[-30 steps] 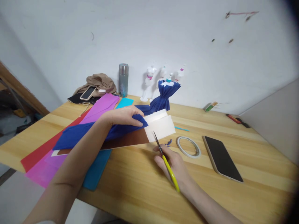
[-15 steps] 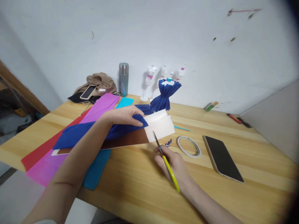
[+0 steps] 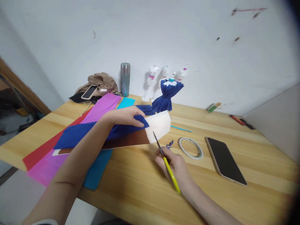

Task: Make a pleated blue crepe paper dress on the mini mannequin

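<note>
My left hand point(image 3: 127, 115) pinches the corner of a folded dark blue sheet point(image 3: 78, 133), which looks like crepe paper or thin cloth. Beneath it lies a brown sheet point(image 3: 131, 139) with a white flap point(image 3: 158, 125) at its right end. My right hand point(image 3: 178, 161) holds yellow-handled scissors point(image 3: 172, 175), blades pointing up and left, tips in front of the white flap. Whether the blades touch it I cannot tell. Small dark blue scraps point(image 3: 169, 144) lie behind the right hand.
A tape roll point(image 3: 191, 148) and a phone point(image 3: 226, 161) lie to the right. At the back stand white mannequin figures point(image 3: 153, 72), one in a pleated blue dress point(image 3: 166, 97), and a flask point(image 3: 125, 79). Purple point(image 3: 100, 107), red point(image 3: 35, 154) and teal sheets point(image 3: 97, 175) lie left.
The white flap's right end has drawn in and its outline has changed. Both hands keep nearly the same place, still with the blue sheet and the scissors. The view has shifted slightly.
</note>
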A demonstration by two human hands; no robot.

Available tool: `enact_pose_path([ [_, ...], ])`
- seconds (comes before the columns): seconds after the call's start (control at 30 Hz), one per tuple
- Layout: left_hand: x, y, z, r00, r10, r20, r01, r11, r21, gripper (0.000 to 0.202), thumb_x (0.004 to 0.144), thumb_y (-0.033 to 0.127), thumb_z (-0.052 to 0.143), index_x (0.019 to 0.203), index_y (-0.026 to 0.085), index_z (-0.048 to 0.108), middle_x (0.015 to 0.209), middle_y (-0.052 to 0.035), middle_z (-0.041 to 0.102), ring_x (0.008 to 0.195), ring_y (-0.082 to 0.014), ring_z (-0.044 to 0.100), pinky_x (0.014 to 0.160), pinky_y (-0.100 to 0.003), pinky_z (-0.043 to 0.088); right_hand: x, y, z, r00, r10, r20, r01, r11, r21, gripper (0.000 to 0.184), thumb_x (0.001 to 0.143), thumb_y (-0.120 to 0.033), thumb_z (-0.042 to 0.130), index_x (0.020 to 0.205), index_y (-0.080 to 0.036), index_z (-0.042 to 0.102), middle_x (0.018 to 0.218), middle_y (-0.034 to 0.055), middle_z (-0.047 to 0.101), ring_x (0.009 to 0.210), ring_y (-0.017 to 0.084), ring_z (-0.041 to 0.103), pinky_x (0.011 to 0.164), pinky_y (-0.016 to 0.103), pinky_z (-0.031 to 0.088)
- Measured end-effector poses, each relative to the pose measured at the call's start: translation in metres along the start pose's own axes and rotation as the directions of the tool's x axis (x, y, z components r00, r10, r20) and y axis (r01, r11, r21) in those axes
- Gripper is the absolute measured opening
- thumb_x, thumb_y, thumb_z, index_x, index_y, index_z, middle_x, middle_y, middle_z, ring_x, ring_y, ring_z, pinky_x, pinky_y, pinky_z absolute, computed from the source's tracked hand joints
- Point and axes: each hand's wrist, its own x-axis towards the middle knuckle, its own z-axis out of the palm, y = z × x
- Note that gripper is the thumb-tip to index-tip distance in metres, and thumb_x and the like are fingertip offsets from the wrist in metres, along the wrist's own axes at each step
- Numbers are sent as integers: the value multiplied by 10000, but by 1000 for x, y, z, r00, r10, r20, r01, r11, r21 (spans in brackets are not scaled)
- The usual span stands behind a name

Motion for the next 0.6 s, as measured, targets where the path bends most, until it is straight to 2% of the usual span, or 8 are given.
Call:
enact_pose_path([
  [0.2,1,-1,1,1000,0,-20,0,1000,3,219,792,299,644,956,173,716,966,0,724,888,-160,633,763,-237,426,-2,4,1,999,-28,-22,28,1000,3,367,902,-525,504,718,-209,540,554,-27,490,504,136,447,498,249,354],
  [0.6,1,-3,1,999,23,-26,-23,1000,13,192,801,264,652,959,181,723,948,7,731,867,-144,639,758,-227,429,-1,2,2,997,-59,-43,59,998,-19,329,879,-509,520,747,-208,543,529,-37,470,469,133,446,476,249,335],
])
